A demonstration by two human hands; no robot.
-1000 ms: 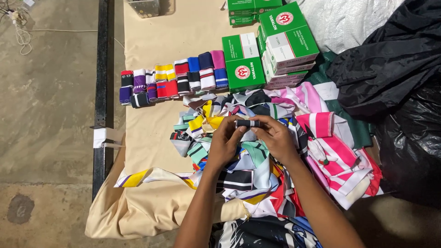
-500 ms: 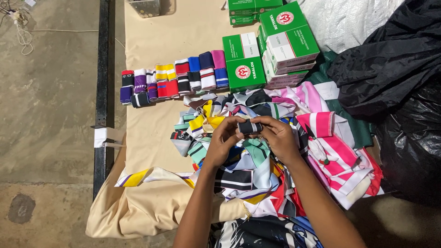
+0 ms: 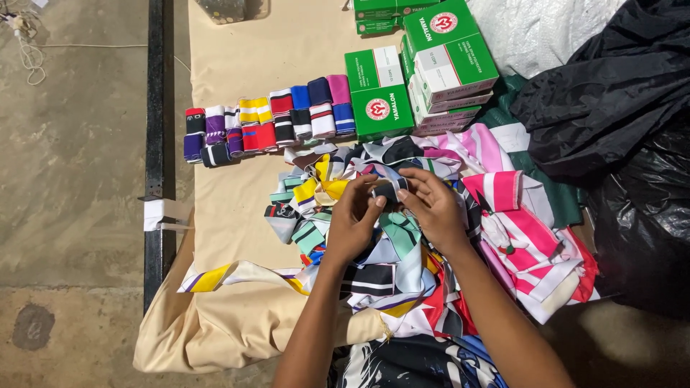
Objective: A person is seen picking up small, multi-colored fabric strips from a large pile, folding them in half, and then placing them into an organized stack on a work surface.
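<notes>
Above the fabric pile (image 3: 431,237), both hands (image 3: 395,212) pinch a dark striped band (image 3: 388,191) between them.

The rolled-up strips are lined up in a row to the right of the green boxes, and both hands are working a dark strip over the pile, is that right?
Not quite. In the head view the rolled strips sit to the left of the green boxes, not the right. The rest holds: the left hand and right hand hold a dark strip over the pile.
</notes>
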